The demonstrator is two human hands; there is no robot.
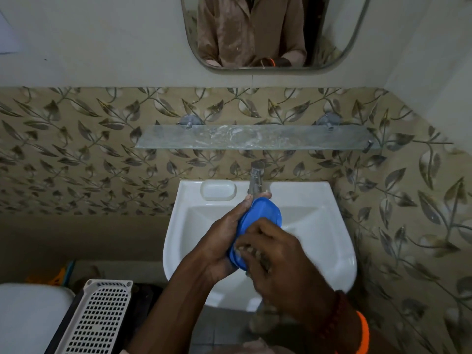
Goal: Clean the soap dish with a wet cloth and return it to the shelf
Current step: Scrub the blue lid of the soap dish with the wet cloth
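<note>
A blue oval soap dish [265,215] is held on edge over the white sink [332,251], just below the tap. My left hand [224,236] grips its left side, fingertips reaching the top rim. My right hand [275,254] lies over the dish's lower end, fingers curled and pressed against it; no cloth can be made out under them. The glass shelf [306,137] on the wall above the sink bears only white smears.
A chrome tap [255,178] stands at the sink's back edge, beside a moulded soap recess [217,190]. A white perforated basket [97,320] stands at lower left next to a white lid [28,315]. A mirror [275,31] hangs above.
</note>
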